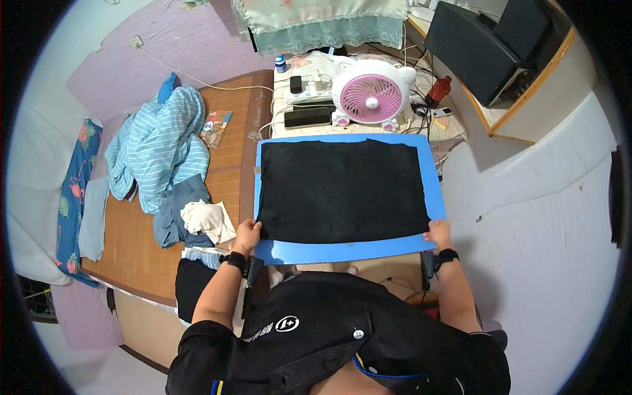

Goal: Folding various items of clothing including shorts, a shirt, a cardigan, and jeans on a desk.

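A black cloth (343,192) lies spread nearly flat over a blue board (306,252). Its far edge is slightly wavy, and blue shows around it on all sides. My left hand (248,236) pinches the cloth's near left corner at the board's left edge. At the opposite side, my right hand (438,234) grips the near right corner with the fingers curled. Each wrist wears a black band with a dark device hanging from it.
Behind the board, a table holds a pink and white fan (373,96), a smartphone (307,117), cables and a red bottle (439,90). On the left, a bed mat (227,163) bears a striped blue quilt (165,138) and crumpled garments (210,219). A black speaker (474,54) stands upper right.
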Available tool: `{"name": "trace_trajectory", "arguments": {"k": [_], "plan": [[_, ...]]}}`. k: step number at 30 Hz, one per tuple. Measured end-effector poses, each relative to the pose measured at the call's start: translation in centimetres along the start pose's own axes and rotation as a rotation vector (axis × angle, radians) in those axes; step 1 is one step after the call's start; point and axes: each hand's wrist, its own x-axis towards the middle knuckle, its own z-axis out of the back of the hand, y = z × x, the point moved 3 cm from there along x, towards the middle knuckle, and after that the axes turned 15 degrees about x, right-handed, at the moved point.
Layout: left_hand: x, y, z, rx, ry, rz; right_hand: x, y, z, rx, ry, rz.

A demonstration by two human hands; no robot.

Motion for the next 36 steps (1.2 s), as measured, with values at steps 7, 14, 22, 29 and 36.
{"name": "trace_trajectory", "arguments": {"k": [7,14,22,29,36], "plan": [[1.5,-1.5,2.5,0.509,0.072,-0.009,-0.2,4.2,-1.6,-0.725,-0.036,0.440],[4.0,-12.6,-0.4,0.573,-0.164,-0.690,-4.1,9.5,-11.9,-0.712,0.255,0.976],[7.9,-12.3,-3.3,0.804,0.029,-0.460,0.0,8.7,-13.2,-0.950,0.289,0.661],[10.7,-16.8,-4.0,0.779,-0.043,-0.624,1.8,13.6,-18.3,-0.821,0.259,0.916],[12.9,-17.9,-5.6,0.829,-0.027,-0.489,4.5,13.7,-21.3,-0.973,0.401,0.780]]}}
